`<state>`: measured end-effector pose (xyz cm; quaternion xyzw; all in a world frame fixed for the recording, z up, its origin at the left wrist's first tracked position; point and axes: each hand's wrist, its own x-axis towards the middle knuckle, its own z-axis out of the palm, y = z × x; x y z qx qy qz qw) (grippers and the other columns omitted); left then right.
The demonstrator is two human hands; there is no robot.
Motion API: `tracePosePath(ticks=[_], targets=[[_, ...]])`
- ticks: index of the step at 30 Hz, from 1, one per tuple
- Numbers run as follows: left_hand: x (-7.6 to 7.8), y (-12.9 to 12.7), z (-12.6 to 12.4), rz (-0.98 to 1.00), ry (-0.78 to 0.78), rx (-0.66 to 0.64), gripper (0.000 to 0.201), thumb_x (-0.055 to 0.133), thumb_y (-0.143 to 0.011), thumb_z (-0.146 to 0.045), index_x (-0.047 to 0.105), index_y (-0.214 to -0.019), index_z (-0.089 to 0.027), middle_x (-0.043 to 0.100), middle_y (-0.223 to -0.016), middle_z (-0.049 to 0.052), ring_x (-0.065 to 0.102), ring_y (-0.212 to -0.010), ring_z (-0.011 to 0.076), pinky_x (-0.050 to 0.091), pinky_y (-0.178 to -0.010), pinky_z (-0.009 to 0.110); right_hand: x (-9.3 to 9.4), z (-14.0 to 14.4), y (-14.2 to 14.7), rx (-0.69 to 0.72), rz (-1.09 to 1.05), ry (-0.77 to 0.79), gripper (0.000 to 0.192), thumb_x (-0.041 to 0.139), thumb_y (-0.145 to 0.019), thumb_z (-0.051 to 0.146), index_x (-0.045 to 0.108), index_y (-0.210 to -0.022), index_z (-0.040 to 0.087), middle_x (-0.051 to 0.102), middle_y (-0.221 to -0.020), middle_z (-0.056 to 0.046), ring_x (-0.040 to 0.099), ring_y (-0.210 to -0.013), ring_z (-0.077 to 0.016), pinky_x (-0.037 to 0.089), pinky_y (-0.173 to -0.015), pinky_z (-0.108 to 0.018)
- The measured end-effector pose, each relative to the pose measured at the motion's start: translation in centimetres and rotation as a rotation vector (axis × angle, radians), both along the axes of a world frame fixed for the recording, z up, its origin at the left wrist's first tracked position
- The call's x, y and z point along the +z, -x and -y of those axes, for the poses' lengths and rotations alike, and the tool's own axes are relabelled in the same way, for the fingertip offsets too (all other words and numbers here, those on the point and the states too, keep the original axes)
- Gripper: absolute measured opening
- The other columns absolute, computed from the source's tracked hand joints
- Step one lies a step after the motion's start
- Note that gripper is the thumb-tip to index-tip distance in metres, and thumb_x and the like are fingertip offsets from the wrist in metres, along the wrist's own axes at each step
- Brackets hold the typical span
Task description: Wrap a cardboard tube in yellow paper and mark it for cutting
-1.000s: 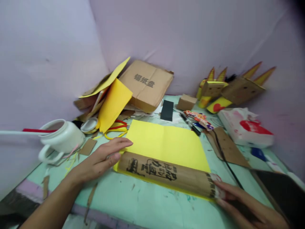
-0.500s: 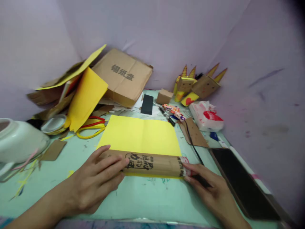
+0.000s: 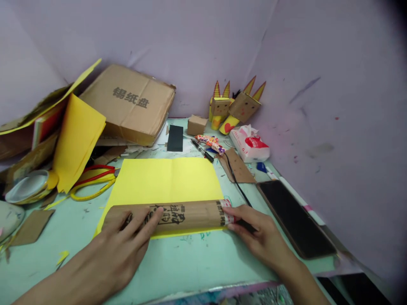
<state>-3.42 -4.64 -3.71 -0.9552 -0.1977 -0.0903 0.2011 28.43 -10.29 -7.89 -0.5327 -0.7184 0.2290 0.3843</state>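
Observation:
A brown cardboard roll (image 3: 190,214) with black printed characters lies across the near edge of a yellow paper sheet (image 3: 165,180) on the pale green table (image 3: 197,262). My left hand (image 3: 117,250) rests flat on the roll's left half, fingers spread over it. My right hand (image 3: 257,235) touches the roll's right end with its fingertips, where a red and white strip shows.
A dark phone (image 3: 295,218) lies at the right. Red and yellow scissors (image 3: 92,180), a tape roll (image 3: 28,188) and folded yellow paper (image 3: 74,142) sit left. At the back are a cardboard box (image 3: 127,106), a black block (image 3: 175,137), pens, a tissue pack (image 3: 251,144) and cardboard figures (image 3: 235,106).
My left hand has slid from the roll's left end onto its top. The view has swung right, so the white jug has left the frame. My right hand stays at the right end.

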Motion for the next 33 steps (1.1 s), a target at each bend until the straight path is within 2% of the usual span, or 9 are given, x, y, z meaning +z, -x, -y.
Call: tracePosePath(ticks=[3, 6, 9, 12, 16, 20, 25, 28, 33], targets=[[0.1, -0.5, 0.1, -0.082, -0.052, -0.001, 0.022, 0.052, -0.071, -0.015, 0.073, -0.076, -0.011, 0.056, -0.128, 0.018, 0.050, -0.109, 0.0393, 0.038, -0.081, 0.052, 0.0, -0.1, 0.0, 0.006, -0.002, -0.002, 0.033, 0.056, -0.086, 0.016, 0.058, -0.117, 0.025, 0.064, -0.086, -0.003, 0.061, -0.078, -0.0151, 0.051, -0.069, -0.027], [-0.5, -0.5, 0.2, -0.052, -0.068, -0.012, 0.024, 0.052, -0.070, -0.014, 0.073, -0.080, -0.008, 0.054, -0.129, 0.020, 0.048, -0.113, 0.0381, 0.036, -0.086, 0.050, 0.1, -0.2, 0.0, 0.015, 0.003, -0.007, 0.033, 0.055, -0.086, 0.016, 0.058, -0.117, 0.025, 0.064, -0.085, -0.004, 0.061, -0.077, -0.0154, 0.051, -0.066, -0.027], [-1.3, 0.1, 0.0, 0.026, 0.014, 0.008, 0.028, 0.049, -0.071, -0.010, 0.072, -0.086, -0.008, 0.053, -0.131, 0.018, 0.046, -0.118, 0.0338, 0.031, -0.097, 0.047, 0.3, -0.1, 0.0, 0.009, 0.003, -0.017, 0.033, 0.054, -0.086, 0.016, 0.057, -0.118, 0.025, 0.065, -0.088, -0.004, 0.062, -0.079, -0.0163, 0.051, -0.068, -0.028], [-1.9, 0.9, -0.3, 0.104, 0.142, 0.037, 0.027, 0.046, -0.076, -0.011, 0.069, -0.090, -0.009, 0.054, -0.130, 0.018, 0.044, -0.121, 0.0331, 0.027, -0.103, 0.045, 0.6, 0.1, 0.1, 0.015, 0.020, -0.009, 0.037, 0.058, -0.085, 0.022, 0.054, -0.122, 0.025, 0.066, -0.095, -0.006, 0.062, -0.084, -0.0185, 0.051, -0.074, -0.031], [-1.8, 1.2, -0.8, 0.234, 0.220, 0.058, 0.023, 0.044, -0.082, -0.016, 0.066, -0.084, -0.010, 0.056, -0.125, 0.018, 0.045, -0.119, 0.0320, 0.028, -0.104, 0.046, 0.9, 0.1, 0.3, 0.049, 0.091, 0.002, 0.059, 0.069, -0.076, 0.029, 0.046, -0.130, 0.025, 0.062, -0.110, -0.009, 0.059, -0.099, -0.0241, 0.048, -0.086, -0.037], [-0.7, 1.1, -1.3, 0.181, 0.182, 0.041, 0.016, 0.045, -0.082, -0.015, 0.061, -0.081, -0.012, 0.055, -0.122, 0.018, 0.046, -0.116, 0.0315, 0.032, -0.101, 0.048, 0.7, -0.1, 0.4, 0.062, 0.131, -0.012, 0.059, 0.065, -0.080, 0.025, 0.041, -0.134, 0.026, 0.061, -0.114, -0.009, 0.058, -0.102, -0.0233, 0.047, -0.088, -0.037], [0.4, 1.3, -1.9, 0.083, 0.130, 0.016, 0.014, 0.048, -0.079, -0.015, 0.059, -0.087, -0.016, 0.054, -0.121, 0.014, 0.048, -0.113, 0.0286, 0.038, -0.096, 0.045, 0.0, -0.4, 0.4, 0.035, 0.131, -0.055, 0.045, 0.053, -0.085, 0.015, 0.044, -0.128, 0.026, 0.062, -0.098, -0.006, 0.060, -0.087, -0.0193, 0.050, -0.075, -0.033], [0.3, 1.5, -2.0, 0.068, 0.086, 0.014, 0.021, 0.046, -0.078, -0.015, 0.060, -0.094, -0.014, 0.055, -0.120, 0.014, 0.050, -0.111, 0.0274, 0.040, -0.095, 0.042, -0.2, -0.4, 0.4, 0.042, 0.114, -0.066, 0.044, 0.055, -0.084, 0.014, 0.045, -0.126, 0.027, 0.061, -0.099, -0.006, 0.059, -0.088, -0.0192, 0.050, -0.076, -0.032], [-0.8, 2.1, -1.9, 0.113, 0.037, -0.025, 0.026, 0.047, -0.079, -0.014, 0.058, -0.102, -0.011, 0.052, -0.125, 0.017, 0.050, -0.114, 0.0272, 0.040, -0.096, 0.037, 0.1, -0.5, 0.6, 0.002, 0.061, -0.045, 0.043, 0.055, -0.083, 0.010, 0.050, -0.122, 0.027, 0.063, -0.096, -0.005, 0.060, -0.085, -0.0178, 0.051, -0.074, -0.031]])
